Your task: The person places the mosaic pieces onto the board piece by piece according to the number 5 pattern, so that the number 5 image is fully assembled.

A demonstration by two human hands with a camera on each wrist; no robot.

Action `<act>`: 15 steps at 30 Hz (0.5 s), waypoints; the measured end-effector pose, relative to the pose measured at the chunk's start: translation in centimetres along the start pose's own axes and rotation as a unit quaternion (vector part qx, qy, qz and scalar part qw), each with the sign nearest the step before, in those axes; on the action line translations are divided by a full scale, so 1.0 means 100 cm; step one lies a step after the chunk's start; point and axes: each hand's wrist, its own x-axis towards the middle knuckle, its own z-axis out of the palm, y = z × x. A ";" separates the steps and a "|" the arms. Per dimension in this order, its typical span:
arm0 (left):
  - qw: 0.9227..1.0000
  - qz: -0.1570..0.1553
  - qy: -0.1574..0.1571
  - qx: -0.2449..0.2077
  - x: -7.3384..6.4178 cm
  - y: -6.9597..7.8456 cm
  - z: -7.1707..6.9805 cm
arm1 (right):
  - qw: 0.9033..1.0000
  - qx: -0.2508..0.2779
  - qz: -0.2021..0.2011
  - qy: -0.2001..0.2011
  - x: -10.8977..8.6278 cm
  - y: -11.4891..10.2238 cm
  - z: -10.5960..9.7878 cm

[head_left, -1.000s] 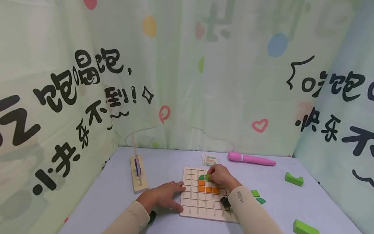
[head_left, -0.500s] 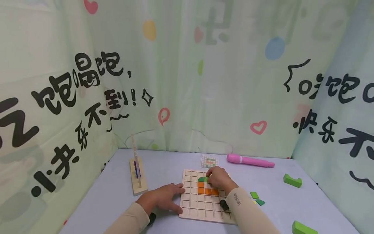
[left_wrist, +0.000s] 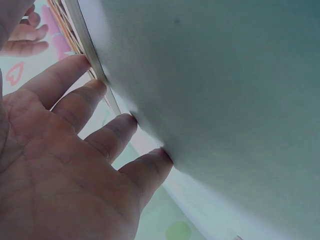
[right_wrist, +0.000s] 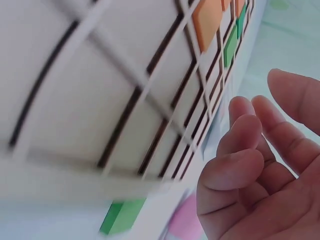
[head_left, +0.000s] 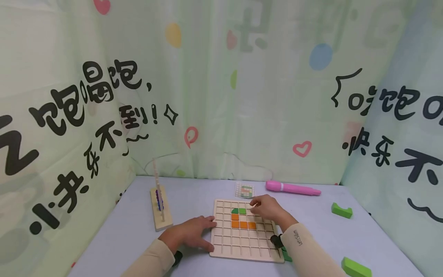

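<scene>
A wooden grid board (head_left: 238, 244) lies on the table in the head view. In its upper cells sit a dark green rounded tile (head_left: 235, 211), a light green square tile (head_left: 242, 211) and several orange tiles (head_left: 243, 224). Fingers of my left hand (head_left: 192, 232) are spread along the board's left edge; the left wrist view shows the fingertips (left_wrist: 82, 61) against that edge. Over the board's upper right is my right hand (head_left: 268, 208), just right of the green square. Its fingers are loosely bent, with a gap before the thumb (right_wrist: 295, 95) and nothing held.
A printed grid card (head_left: 244, 190) and a pink pen-shaped object (head_left: 293, 188) lie behind the board. To the left stands a wooden base with upright (head_left: 161, 207). Green blocks (head_left: 342, 210) lie at right. A dark green piece (head_left: 286, 254) shows beside the right sleeve.
My right hand has let go of the light green square tile, which stays in its cell, and has drawn back to the right. My left hand keeps its place at the board.
</scene>
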 end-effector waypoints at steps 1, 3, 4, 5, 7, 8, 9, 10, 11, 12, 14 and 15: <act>1.000 0.001 0.001 -0.001 0.000 0.000 0.000 | 1.000 0.000 0.002 0.002 -0.002 0.002 -0.003; 1.000 0.003 0.002 -0.003 -0.001 0.001 -0.002 | 1.000 -0.004 0.006 0.008 -0.006 0.006 -0.008; 1.000 0.003 0.003 -0.005 -0.002 0.001 -0.002 | 1.000 -0.009 0.005 0.010 -0.008 0.008 -0.010; 1.000 0.003 0.003 -0.007 -0.002 0.001 -0.003 | 1.000 -0.010 0.007 0.013 -0.009 0.011 -0.011; 1.000 0.000 0.003 -0.011 -0.002 0.001 -0.003 | 1.000 -0.014 0.009 0.017 -0.012 0.016 -0.014; 1.000 -0.001 0.003 -0.013 -0.003 0.001 -0.003 | 1.000 -0.015 0.011 0.017 -0.014 0.019 -0.016; 1.000 -0.004 0.003 -0.015 -0.003 0.001 -0.003 | 1.000 -0.017 0.015 0.016 -0.015 0.022 -0.017; 1.000 -0.005 0.003 -0.016 -0.003 0.002 -0.003 | 1.000 -0.017 0.021 0.015 -0.016 0.025 -0.018; 1.000 -0.006 0.004 -0.017 -0.003 0.002 -0.003 | 0.999 -0.017 0.030 0.013 -0.017 0.028 -0.019; 1.000 -0.007 0.004 -0.020 -0.003 0.003 -0.003 | 0.999 -0.018 0.038 0.012 -0.018 0.031 -0.020; 1.000 -0.006 0.004 -0.020 -0.003 0.004 -0.003 | 0.998 -0.020 0.055 0.007 -0.021 0.036 -0.022; 1.000 -0.005 0.003 -0.020 -0.003 0.005 -0.002 | 0.998 -0.023 0.064 0.007 -0.021 0.039 -0.024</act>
